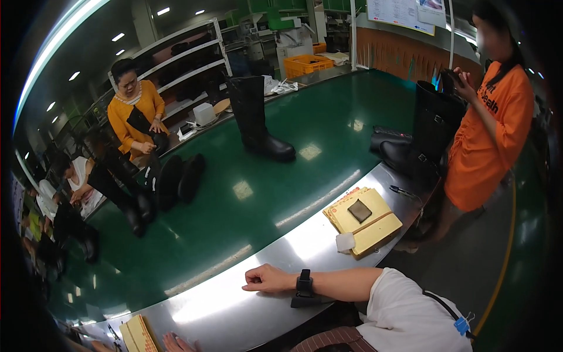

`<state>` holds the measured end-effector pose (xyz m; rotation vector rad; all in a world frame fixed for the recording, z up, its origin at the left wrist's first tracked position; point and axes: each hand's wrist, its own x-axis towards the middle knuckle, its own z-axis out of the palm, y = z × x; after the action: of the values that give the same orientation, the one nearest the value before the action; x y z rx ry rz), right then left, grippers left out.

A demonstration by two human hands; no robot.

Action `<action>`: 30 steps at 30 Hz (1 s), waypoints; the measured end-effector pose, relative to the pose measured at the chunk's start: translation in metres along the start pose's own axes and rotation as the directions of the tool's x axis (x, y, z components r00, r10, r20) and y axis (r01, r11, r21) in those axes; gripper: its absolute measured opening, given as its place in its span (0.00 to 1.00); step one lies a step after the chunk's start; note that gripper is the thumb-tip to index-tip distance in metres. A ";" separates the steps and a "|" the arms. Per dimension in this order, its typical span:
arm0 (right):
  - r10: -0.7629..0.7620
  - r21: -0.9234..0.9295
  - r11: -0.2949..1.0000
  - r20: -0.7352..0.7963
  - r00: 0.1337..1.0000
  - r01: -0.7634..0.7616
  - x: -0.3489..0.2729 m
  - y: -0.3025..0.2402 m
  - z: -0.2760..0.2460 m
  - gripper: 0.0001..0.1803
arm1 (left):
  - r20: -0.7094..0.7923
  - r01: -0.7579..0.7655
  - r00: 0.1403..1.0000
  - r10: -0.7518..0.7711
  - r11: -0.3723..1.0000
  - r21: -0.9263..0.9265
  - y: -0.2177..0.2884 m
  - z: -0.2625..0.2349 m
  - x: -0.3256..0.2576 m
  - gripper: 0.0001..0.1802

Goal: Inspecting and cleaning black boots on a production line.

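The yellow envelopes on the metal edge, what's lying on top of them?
On the yellow envelopes lie a small dark square pad, a thin brown strip and, at the near corner, a white piece. Whatever is under the stack is covered.

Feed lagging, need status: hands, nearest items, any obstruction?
Right hand empty, resting on steel rail. Left hand barely in frame, beside yellow pad. Black boot stands far across green belt.

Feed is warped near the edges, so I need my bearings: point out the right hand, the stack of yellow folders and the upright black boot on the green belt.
right hand (267, 280): head view, on the back of the hand.
stack of yellow folders (375, 226): head view, on the top cover.
upright black boot (249, 108): head view, on the tall shaft.
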<state>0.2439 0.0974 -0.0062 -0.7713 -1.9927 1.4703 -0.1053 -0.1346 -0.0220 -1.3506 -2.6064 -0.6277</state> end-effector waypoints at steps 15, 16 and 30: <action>0.045 -0.024 0.999 0.003 0.999 -0.045 -0.004 -0.013 -0.005 0.14 | -0.037 -0.072 0.996 0.077 0.989 0.126 0.037 -0.023 -0.004 0.27; 0.066 -0.022 0.998 0.023 0.998 -0.065 -0.005 -0.016 -0.003 0.15 | 0.011 -0.055 0.998 0.054 0.988 0.145 0.043 -0.032 -0.004 0.27; -0.012 -0.128 0.992 -0.083 0.996 0.001 -0.004 -0.008 -0.001 0.20 | 0.060 0.003 0.998 -0.002 1.000 -0.011 0.039 -0.021 -0.007 0.28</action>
<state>0.2464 0.0934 0.0017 -0.8646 -2.0384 1.2948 -0.0712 -0.1287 0.0069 -1.3909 -2.6554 -0.6117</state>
